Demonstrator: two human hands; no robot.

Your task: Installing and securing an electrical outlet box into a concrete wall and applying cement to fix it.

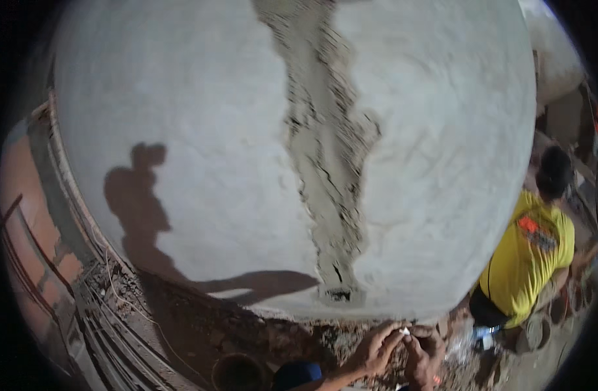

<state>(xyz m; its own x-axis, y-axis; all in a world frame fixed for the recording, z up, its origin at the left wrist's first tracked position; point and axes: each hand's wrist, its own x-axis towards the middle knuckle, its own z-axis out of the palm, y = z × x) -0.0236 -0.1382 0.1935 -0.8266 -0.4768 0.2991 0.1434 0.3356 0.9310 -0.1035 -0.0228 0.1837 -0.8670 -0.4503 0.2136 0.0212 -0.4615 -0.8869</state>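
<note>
At the lower edge, my left hand [379,347] and my right hand [426,354] meet in front of the foot of the wall. Between their fingertips is a small white piece [404,332], too small to name; the fingers of both hands are closed around it. Above and to the left of my hands, a rough strip of grey mortar [321,163] runs down the pale plastered wall [207,98]. It ends low down at a small dark recessed opening [339,296].
A co-worker in a yellow shirt [532,260] is close by on the right, back turned. Next to that person are a bucket [533,333] and clear plastic [460,345]. Long rods [116,339] lie at lower left. A dark bucket [239,373] and a blue object [297,374] stand low down.
</note>
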